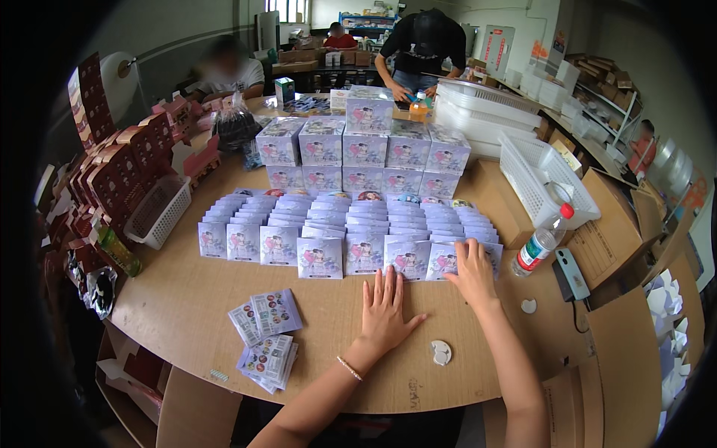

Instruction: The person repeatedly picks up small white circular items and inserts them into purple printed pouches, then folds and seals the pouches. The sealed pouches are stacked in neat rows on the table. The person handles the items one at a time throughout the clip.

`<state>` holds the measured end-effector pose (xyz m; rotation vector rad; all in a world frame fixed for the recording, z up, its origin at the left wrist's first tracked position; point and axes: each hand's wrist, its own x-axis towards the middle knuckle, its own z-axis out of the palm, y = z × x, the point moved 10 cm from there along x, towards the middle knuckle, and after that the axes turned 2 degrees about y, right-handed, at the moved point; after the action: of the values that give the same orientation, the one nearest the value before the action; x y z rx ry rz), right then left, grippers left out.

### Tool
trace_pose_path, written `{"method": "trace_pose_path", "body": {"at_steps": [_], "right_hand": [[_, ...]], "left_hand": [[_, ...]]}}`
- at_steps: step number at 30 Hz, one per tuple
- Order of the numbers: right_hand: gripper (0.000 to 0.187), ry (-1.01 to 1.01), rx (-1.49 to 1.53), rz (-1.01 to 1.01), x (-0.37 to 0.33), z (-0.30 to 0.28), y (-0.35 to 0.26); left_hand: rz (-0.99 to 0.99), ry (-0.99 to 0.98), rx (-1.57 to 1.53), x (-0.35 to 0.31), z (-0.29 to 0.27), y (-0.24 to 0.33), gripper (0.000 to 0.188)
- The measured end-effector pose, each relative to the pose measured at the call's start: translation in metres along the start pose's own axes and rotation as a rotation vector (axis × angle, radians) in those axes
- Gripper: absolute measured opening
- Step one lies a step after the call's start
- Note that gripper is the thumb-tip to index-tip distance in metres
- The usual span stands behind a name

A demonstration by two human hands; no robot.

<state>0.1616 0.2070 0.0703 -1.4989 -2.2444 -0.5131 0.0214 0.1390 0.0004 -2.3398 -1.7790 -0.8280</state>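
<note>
Rows of flat lilac packets [320,258] with a printed picture lean one behind another across the middle of the table. My left hand [387,312], a beaded bracelet on its wrist, lies palm down with spread fingers; its fingertips meet the lower edge of a front packet [406,258]. At the right end of the front row, my right hand [473,275] curls round a packet [441,260], fingers by its top edge and thumb low on its face. Part of that packet is hidden by the hand. Several loose packets [270,357] lie back side up at the left.
Stacked lilac boxes [364,149] stand behind the rows. A red-capped bottle [541,243], a white basket [549,179] and a power strip [571,274] are at the right. White round pieces [441,352] lie near the front. Maroon cartons [127,172] crowd the left; other people work beyond.
</note>
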Motion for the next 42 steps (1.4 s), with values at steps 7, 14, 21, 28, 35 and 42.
{"method": "trace_pose_path", "body": {"at_steps": [7, 14, 21, 28, 35, 42], "right_hand": [[0.073, -0.023, -0.025, 0.019, -0.001, 0.002, 0.006], [0.076, 0.043, -0.049, 0.005, -0.007, -0.013, -0.005], [0.052, 0.006, 0.199, 0.021, -0.064, -0.047, -0.038], [0.037, -0.573, 0.654, 0.418, -0.136, -0.013, -0.034], [0.032, -0.562, 0.721, 0.492, -0.138, 0.004, -0.042], [0.014, -0.31, 1.318, 0.601, -0.118, -0.012, -0.06]], "left_hand": [[-0.056, -0.018, 0.1, 0.005, 0.003, -0.012, 0.1], [-0.048, -0.015, 0.072, 0.002, -0.007, -0.003, 0.1], [-0.087, -0.172, 0.105, -0.028, -0.064, -0.035, 0.102], [-0.257, -0.39, 0.292, -0.083, -0.126, -0.177, 0.102], [-0.004, -0.216, 0.012, -0.066, -0.132, -0.171, 0.054], [0.165, -0.226, -0.289, -0.034, -0.159, -0.077, 0.015]]}}
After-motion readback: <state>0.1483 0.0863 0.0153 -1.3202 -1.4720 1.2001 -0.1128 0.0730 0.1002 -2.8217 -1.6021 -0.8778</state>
